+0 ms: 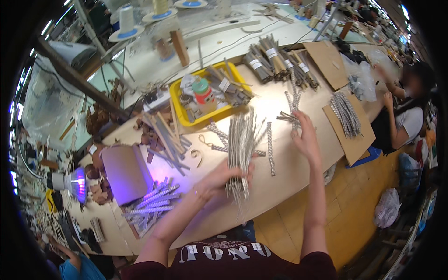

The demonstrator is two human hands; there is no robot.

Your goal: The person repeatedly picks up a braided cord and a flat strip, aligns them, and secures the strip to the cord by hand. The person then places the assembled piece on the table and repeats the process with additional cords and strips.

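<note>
My left hand point(228, 176) is closed around a thick bundle of grey-and-white braided strips point(240, 140), which stands upright over the table and is blurred at its lower end. My right hand point(306, 136) reaches out to the right of it, thumb and fingers apart. At its fingertips lie a few loose braided strips point(295, 100) and some short dark strip ends point(285, 117); whether the fingers touch them I cannot tell. Between my hands, a single braided strip point(270, 149) lies flat. More braided strips point(218, 133) lie beyond the bundle.
A yellow tray point(189, 123) holds a green-capped bottle point(203, 93) and strips. Tied strip bundles point(270, 58) lie at the back. Braided strips point(345, 114) rest on cardboard point(336, 128) at right, near a seated person point(406, 116). A lit lamp point(77, 184) stands at left beside braided strips point(151, 205).
</note>
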